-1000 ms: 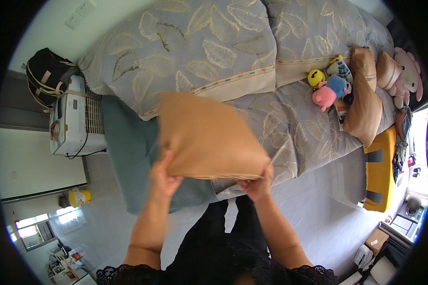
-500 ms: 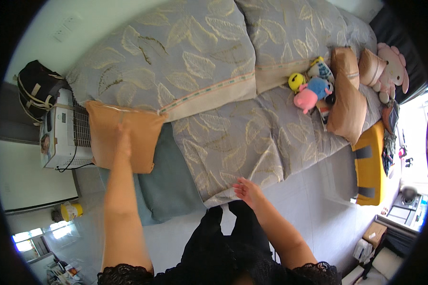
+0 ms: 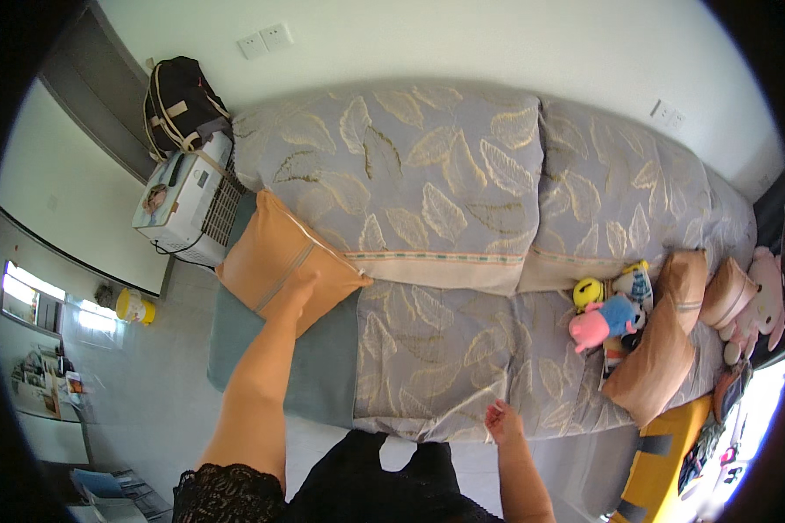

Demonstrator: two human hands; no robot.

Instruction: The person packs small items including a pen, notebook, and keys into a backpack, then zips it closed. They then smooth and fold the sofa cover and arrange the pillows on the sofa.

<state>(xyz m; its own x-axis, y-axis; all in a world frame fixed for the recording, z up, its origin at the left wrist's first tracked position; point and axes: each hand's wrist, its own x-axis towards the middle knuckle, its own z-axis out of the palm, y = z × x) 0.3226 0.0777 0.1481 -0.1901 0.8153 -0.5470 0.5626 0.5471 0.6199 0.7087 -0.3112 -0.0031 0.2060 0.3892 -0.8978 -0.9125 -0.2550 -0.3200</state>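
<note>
A tan-orange square cushion (image 3: 270,253) with a striped band leans at the left end of the sofa, one corner up against the backrest. My left hand (image 3: 302,293) rests against the cushion's front face; its fingers blend into the fabric and are hard to make out. My right hand (image 3: 503,422) is over the front edge of the seat, fingers loosely bent and apart, with nothing in it. Beneath it, a grey leaf-patterned sofa cover (image 3: 436,349) drapes the seat in creases. At the left the teal seat (image 3: 323,383) shows bare.
Plush toys, among them a pink-and-blue one (image 3: 591,328) and a yellow ball (image 3: 588,294), lie beside a brown cushion (image 3: 654,375) at right. A pink plush (image 3: 763,296) sits farther right. At left a black backpack (image 3: 183,105) stands on a white appliance (image 3: 179,196).
My view has shifted, showing more wall above the sofa. The orange cushion has turned, now standing corner-up, with my left hand lower on its face. My right hand's fingers have curled a little.
</note>
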